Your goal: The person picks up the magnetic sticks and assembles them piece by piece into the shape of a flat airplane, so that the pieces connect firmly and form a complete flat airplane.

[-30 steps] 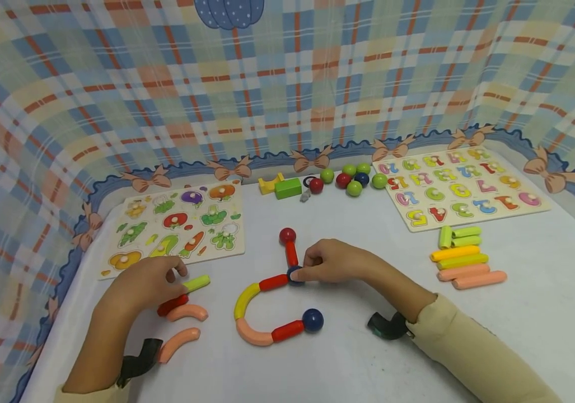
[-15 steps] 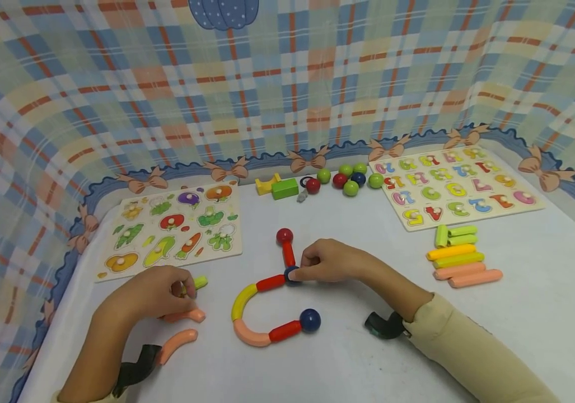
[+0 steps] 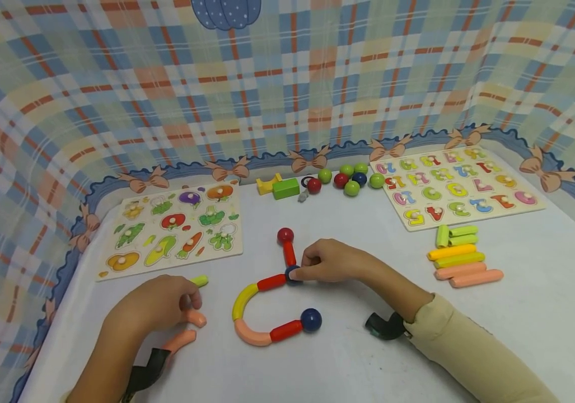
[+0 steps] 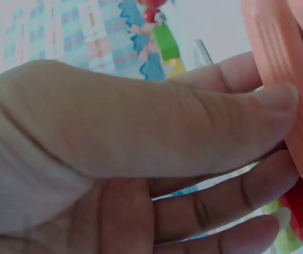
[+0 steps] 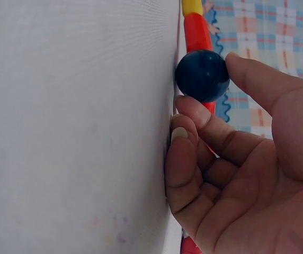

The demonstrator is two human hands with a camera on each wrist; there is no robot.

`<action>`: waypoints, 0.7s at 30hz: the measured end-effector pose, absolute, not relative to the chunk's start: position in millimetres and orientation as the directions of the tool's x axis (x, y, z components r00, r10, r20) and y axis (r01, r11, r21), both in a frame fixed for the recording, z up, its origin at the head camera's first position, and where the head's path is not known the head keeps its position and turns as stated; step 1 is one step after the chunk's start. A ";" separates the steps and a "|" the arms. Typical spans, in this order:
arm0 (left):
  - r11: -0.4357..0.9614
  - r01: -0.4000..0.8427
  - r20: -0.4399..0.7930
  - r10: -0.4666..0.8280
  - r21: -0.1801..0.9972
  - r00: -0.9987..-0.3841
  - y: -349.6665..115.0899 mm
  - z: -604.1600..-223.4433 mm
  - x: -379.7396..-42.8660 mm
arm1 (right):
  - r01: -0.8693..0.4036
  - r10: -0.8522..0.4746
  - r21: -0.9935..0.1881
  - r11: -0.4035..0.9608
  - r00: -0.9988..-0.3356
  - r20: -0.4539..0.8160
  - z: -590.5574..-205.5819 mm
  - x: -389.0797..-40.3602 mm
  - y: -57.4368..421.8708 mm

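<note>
Plaid cloth (image 3: 247, 89) is hung across the head view; at centre, a blue ball (image 3: 292, 275) is held by the right hand (image 3: 335, 261), seemingly to steady an adjoining red rod (image 3: 272, 282). At the left wrist view's upper right, a peach piece (image 4: 278, 53) is pinched by the left hand (image 4: 141, 132). In the right wrist view, the ball is fingertip-gripped.

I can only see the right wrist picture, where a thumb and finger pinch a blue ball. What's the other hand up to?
Observer: The left hand has its thumb on a peach piece.

Visitor: And past the yellow bit at the edge of my picture?

Observer: The chain curves back toward the person, ending at a second blue ball.

Visitor: Any spare sticks elsewhere?

Observer: Yes, straight sticks lie just in front of the number board.
</note>
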State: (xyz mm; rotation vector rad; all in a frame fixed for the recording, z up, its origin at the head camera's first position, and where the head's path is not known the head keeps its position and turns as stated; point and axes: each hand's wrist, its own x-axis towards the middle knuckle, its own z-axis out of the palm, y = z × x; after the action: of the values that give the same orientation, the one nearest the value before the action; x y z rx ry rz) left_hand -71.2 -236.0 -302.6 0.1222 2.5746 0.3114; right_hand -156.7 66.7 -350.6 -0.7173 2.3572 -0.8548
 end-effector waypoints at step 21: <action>0.854 0.376 -0.099 0.436 0.359 -0.895 -160.3 -292.6 -135.6 | -0.282 -0.621 -0.698 0.659 -0.728 -0.292 -355.9 -158.2 65.9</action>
State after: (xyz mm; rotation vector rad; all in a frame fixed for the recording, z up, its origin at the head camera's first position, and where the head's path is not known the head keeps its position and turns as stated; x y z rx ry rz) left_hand -135.6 -160.3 -292.6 0.6302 2.8537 0.4985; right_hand -158.2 65.9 -355.9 -0.6997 2.3578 -0.8712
